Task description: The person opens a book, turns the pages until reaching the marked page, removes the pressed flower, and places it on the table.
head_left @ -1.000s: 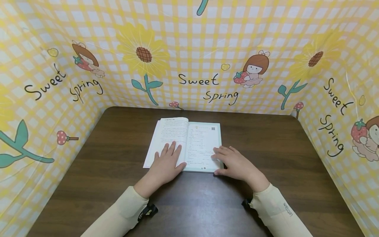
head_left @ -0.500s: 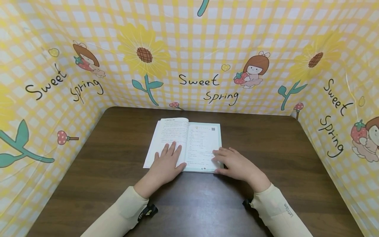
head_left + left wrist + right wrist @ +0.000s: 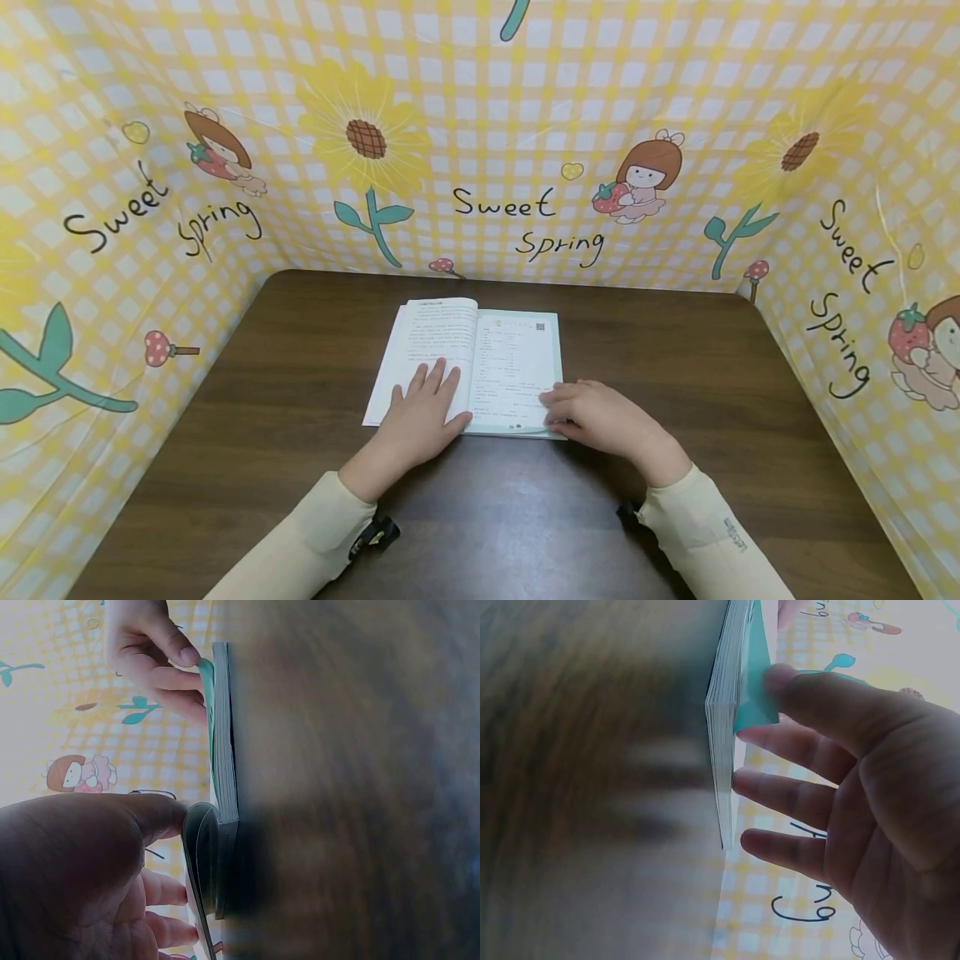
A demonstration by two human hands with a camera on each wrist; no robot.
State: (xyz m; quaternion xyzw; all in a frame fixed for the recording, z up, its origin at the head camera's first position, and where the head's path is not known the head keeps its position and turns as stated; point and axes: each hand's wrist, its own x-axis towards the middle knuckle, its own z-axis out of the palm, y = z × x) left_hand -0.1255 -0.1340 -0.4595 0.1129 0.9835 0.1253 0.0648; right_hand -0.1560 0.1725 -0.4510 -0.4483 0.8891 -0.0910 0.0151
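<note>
An open book (image 3: 510,358) with printed pages lies on the dark wooden table. My left hand (image 3: 416,421) rests on its left page with the fingers spread, the thumb near the fold. At the lower right corner my right hand (image 3: 607,421) pinches the corner of the right page (image 3: 756,697) between thumb and index finger. That green-edged corner stands up off the thick stack of pages beneath, as the right wrist view shows. The other right fingers are beside the book's edge. In the left wrist view the left-side pages (image 3: 196,847) bow up near the spine.
The brown table (image 3: 480,517) stretches around the book on all sides. A yellow checked cloth (image 3: 480,108) with flowers and printed words forms walls at the back, left and right. Each sleeve carries a black strap at the wrist.
My right hand has drawn its thumb and fingers together at the page corner, and that corner has lifted and curled. The left hand stays in place.
</note>
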